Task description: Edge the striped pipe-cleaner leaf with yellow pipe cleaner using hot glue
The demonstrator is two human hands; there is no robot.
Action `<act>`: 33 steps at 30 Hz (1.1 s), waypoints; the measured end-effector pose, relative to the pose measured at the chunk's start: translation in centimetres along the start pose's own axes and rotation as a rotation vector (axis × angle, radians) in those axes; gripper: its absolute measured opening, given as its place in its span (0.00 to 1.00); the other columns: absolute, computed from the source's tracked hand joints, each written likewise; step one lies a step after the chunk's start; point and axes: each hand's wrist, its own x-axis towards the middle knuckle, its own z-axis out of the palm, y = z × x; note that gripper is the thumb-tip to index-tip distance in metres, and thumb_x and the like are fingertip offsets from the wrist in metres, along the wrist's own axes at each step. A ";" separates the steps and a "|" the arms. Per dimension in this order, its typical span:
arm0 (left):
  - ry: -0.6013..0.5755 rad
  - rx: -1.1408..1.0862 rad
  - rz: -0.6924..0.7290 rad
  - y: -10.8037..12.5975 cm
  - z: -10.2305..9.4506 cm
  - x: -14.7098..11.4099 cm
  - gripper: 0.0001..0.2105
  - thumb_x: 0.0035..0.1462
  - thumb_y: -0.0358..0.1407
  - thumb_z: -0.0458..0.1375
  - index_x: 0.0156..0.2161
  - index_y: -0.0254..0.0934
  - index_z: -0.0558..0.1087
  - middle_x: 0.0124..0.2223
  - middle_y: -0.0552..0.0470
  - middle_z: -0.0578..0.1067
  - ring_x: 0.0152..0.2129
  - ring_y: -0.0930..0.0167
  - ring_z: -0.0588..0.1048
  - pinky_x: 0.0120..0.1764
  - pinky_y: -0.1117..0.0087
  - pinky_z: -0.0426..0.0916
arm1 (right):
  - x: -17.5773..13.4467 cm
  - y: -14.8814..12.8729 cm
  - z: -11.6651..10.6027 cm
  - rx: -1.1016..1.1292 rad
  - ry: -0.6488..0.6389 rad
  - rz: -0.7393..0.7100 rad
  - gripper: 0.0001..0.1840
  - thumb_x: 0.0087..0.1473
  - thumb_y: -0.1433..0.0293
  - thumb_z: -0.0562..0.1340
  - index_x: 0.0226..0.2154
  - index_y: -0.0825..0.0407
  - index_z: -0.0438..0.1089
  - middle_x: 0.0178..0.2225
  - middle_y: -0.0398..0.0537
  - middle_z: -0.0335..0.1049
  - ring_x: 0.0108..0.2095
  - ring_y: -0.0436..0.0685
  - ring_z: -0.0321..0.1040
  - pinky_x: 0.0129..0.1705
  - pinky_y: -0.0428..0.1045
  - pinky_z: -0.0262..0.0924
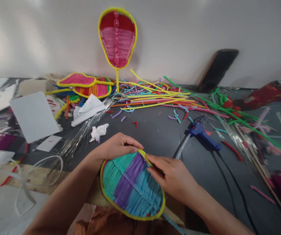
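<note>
Near the table's front edge is an oval pipe-cleaner panel (133,182) in green, purple and blue bands, edged with a yellow pipe cleaner (163,204). A light blue ridge runs along its middle, and a blue stem sticks out at its lower right. My left hand (118,146) pinches the rim at the top, thumb and forefinger closed on the yellow edging. Just right of it, my right hand (172,174) grips the same edging along the upper right rim. The fingertips of both hands nearly meet there. Part of the right rim is hidden behind my right fingers.
A pink and red panel (117,39) stands against the wall. Other yellow-edged pieces (81,84) lie left of loose pipe cleaners (155,94). A blue glue gun (202,133) with its cable rests at right. A phone (217,70), a red can (267,93) and white paper (34,116) are around.
</note>
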 end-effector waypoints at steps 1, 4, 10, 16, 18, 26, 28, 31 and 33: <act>-0.003 -0.019 -0.007 0.0 -0.1 0.0 0.13 0.55 0.38 0.59 0.43 0.35 0.79 0.39 0.50 0.82 0.36 0.68 0.79 0.38 0.74 0.71 | 0.0 -0.1 0.0 0.027 0.011 0.006 0.16 0.57 0.72 0.58 0.48 0.52 0.71 0.40 0.50 0.79 0.36 0.55 0.76 0.39 0.49 0.70; -0.018 -0.072 -0.017 0.1 -0.3 -0.2 0.14 0.54 0.39 0.60 0.43 0.35 0.79 0.40 0.49 0.81 0.36 0.68 0.79 0.37 0.74 0.70 | 0.1 -0.1 -0.1 0.083 0.056 0.018 0.16 0.56 0.74 0.57 0.47 0.52 0.72 0.38 0.48 0.79 0.35 0.54 0.77 0.39 0.47 0.71; 0.009 -0.106 -0.042 0.4 -0.3 -0.3 0.16 0.56 0.41 0.58 0.46 0.34 0.77 0.38 0.49 0.81 0.33 0.70 0.77 0.34 0.75 0.68 | 0.1 0.2 0.2 0.044 0.118 -0.015 0.16 0.56 0.74 0.57 0.46 0.51 0.73 0.36 0.49 0.79 0.33 0.54 0.77 0.38 0.47 0.71; -0.006 -0.294 -0.130 0.4 0.1 -0.2 0.18 0.56 0.39 0.59 0.51 0.35 0.73 0.31 0.53 0.78 0.24 0.74 0.73 0.29 0.76 0.66 | 0.2 0.1 0.4 0.044 0.125 -0.027 0.16 0.56 0.75 0.56 0.45 0.51 0.73 0.36 0.49 0.79 0.33 0.53 0.77 0.38 0.47 0.71; -0.011 -0.295 -0.133 0.3 0.0 -0.2 0.19 0.56 0.40 0.59 0.51 0.35 0.72 0.30 0.54 0.77 0.23 0.75 0.72 0.28 0.76 0.65 | 0.2 0.1 0.3 0.039 0.134 -0.024 0.16 0.56 0.75 0.56 0.45 0.50 0.73 0.36 0.48 0.79 0.33 0.54 0.77 0.38 0.47 0.71; 0.005 -0.410 -0.091 -0.4 -1.1 -0.7 0.29 0.59 0.56 0.48 0.53 0.33 0.70 0.47 0.38 0.77 0.43 0.64 0.76 0.46 0.65 0.68 | 0.2 0.1 0.1 0.018 0.130 -0.013 0.16 0.57 0.75 0.56 0.45 0.52 0.73 0.37 0.49 0.80 0.34 0.54 0.77 0.38 0.47 0.71; 0.042 -0.451 -0.104 -0.4 -1.2 -0.7 0.31 0.60 0.57 0.46 0.52 0.32 0.70 0.48 0.36 0.77 0.44 0.63 0.76 0.47 0.64 0.68 | 0.2 0.1 0.1 0.015 0.137 -0.016 0.16 0.57 0.75 0.56 0.45 0.52 0.73 0.37 0.49 0.80 0.35 0.55 0.77 0.39 0.48 0.71; 0.030 -0.388 -0.064 -0.3 -1.2 -0.9 0.30 0.60 0.56 0.48 0.50 0.30 0.72 0.48 0.37 0.77 0.44 0.63 0.76 0.47 0.65 0.68 | 0.1 0.2 0.2 0.002 0.143 -0.016 0.16 0.56 0.76 0.57 0.45 0.52 0.74 0.38 0.49 0.80 0.35 0.55 0.77 0.39 0.48 0.71; -0.006 -0.250 -0.024 0.0 -1.2 -0.9 0.27 0.61 0.54 0.50 0.50 0.32 0.72 0.49 0.40 0.77 0.46 0.64 0.75 0.47 0.67 0.67 | 0.1 0.3 0.2 -0.008 0.144 -0.014 0.16 0.55 0.76 0.57 0.44 0.52 0.74 0.38 0.49 0.80 0.35 0.55 0.77 0.39 0.48 0.71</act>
